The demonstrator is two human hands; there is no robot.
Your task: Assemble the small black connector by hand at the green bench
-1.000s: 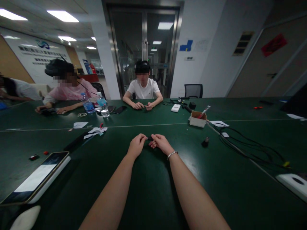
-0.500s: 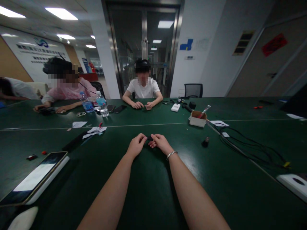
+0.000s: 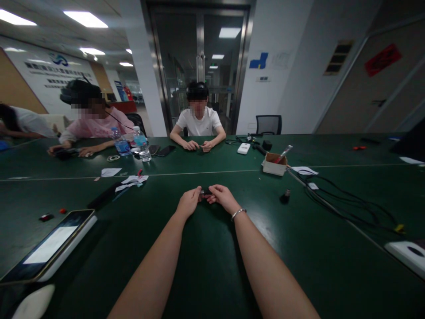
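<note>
Both the left hand (image 3: 188,203) and right hand (image 3: 223,197) pinch a small dark part (image 3: 206,192) at twelve o'clock; keeping wrists on the tabletop (image 3: 206,261) should steady that grip.

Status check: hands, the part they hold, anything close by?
Left hand and right hand both pinch small black part above green table. Black cylinder apart to the right. Nothing crowding.

Both forearms were bare to the frame edge, no sleeves visible. Left hand (image 3: 188,202) was bare: no ring, watch or glove seen. Right hand (image 3: 223,198) was bare too, with a thin silver bangle (image 3: 238,214) at the wrist, plain metal, loose fit. Nails too small to tell. Nothing else of the body was in view.
</note>
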